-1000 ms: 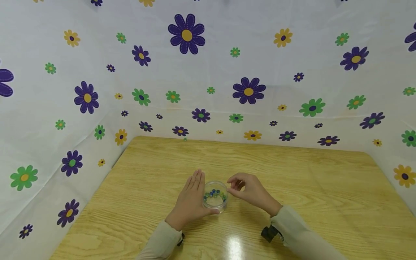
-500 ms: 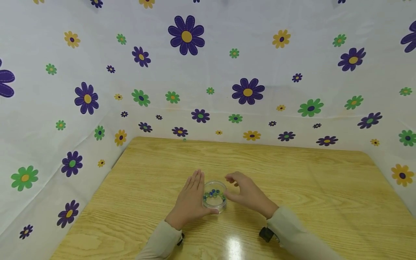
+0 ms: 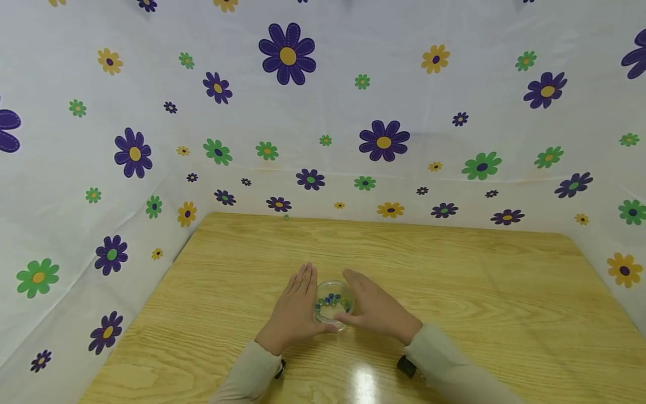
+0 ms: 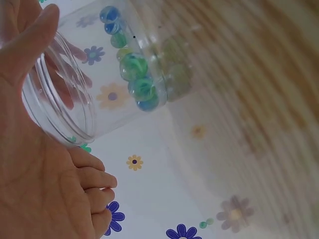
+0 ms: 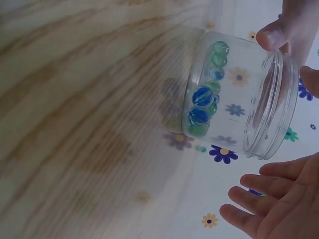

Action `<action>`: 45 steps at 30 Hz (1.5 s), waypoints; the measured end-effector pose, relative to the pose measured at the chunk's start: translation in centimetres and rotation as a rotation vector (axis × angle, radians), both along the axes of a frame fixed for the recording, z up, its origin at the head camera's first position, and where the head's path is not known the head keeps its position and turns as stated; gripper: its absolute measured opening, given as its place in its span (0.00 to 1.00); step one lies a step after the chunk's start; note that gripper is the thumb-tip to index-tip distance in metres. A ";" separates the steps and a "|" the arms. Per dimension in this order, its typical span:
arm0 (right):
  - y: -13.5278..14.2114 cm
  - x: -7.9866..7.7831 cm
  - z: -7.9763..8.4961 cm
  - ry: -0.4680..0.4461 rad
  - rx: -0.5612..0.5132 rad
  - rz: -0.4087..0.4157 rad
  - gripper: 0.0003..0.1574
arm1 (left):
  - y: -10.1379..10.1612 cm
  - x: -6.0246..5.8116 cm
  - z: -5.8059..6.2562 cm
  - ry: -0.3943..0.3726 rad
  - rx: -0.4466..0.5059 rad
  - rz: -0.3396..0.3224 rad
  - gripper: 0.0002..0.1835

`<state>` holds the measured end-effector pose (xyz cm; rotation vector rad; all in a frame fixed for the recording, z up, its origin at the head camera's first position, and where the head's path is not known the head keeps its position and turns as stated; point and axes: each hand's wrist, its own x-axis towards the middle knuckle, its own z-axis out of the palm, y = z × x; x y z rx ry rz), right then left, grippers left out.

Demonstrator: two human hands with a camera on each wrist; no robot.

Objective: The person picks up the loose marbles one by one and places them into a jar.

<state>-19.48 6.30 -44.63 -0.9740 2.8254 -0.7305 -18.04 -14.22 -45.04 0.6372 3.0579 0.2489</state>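
A clear round jar [image 3: 334, 283] with a ridged rim stands upright on the table. Several blue and green marbles [image 4: 133, 67] lie on its bottom. On its left side is my left hand [image 3: 295, 311], fingers straight and together, with the thumb reaching along the jar's near side. My right hand [image 3: 378, 308] is at the right side, fingers extended and thumb by the near rim. In the right wrist view the right hand's fingers [image 5: 266, 186] are spread beside the jar and hold nothing; whether its thumb touches the jar I cannot tell.
One green marble [image 3: 286, 217] sits alone at the table's far edge, near the flower-patterned cloth [image 3: 323, 112] that hangs behind and at the sides. The wood-grain table [image 3: 454, 280] reflects a bright light near the front. Dark wrist devices [image 3: 406, 366] sit below both sleeves.
My right hand has moved left to the jar and its curled fingers have straightened. The left hand, the jar and the lone marble have stayed in place.
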 end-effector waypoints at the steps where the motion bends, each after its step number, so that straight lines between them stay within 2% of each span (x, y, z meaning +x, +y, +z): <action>1: -0.1 0.0 0.0 0.016 0.015 0.006 0.58 | 0.0 0.0 0.1 -0.003 -0.011 0.001 0.67; 7: -0.6 0.2 -0.2 0.084 0.144 0.004 0.67 | 0.1 0.0 0.4 -0.019 -0.039 -0.002 0.67; 11: -0.9 0.2 -0.6 0.155 0.246 -0.025 0.71 | 0.1 -0.1 0.4 0.001 -0.048 -0.009 0.66; 14: -1.1 0.1 -0.8 0.209 0.282 -0.039 0.72 | 0.0 -0.2 0.2 0.013 -0.049 -0.011 0.65; 27: -1.7 0.3 -1.5 0.255 0.306 -0.140 0.76 | -0.3 -0.2 -0.1 0.019 -0.046 -0.020 0.65; 32: -1.7 0.4 -1.3 0.268 0.315 -0.146 0.76 | -0.4 -0.4 -0.3 0.039 -0.052 -0.035 0.66; 37: -1.6 0.5 -1.1 0.239 0.303 -0.146 0.75 | -0.6 -0.5 -0.2 0.049 -0.055 -0.063 0.64; 45: -1.5 0.4 -1.0 0.218 0.290 -0.149 0.75 | -1.9 -0.9 0.4 0.057 -0.057 -0.110 0.61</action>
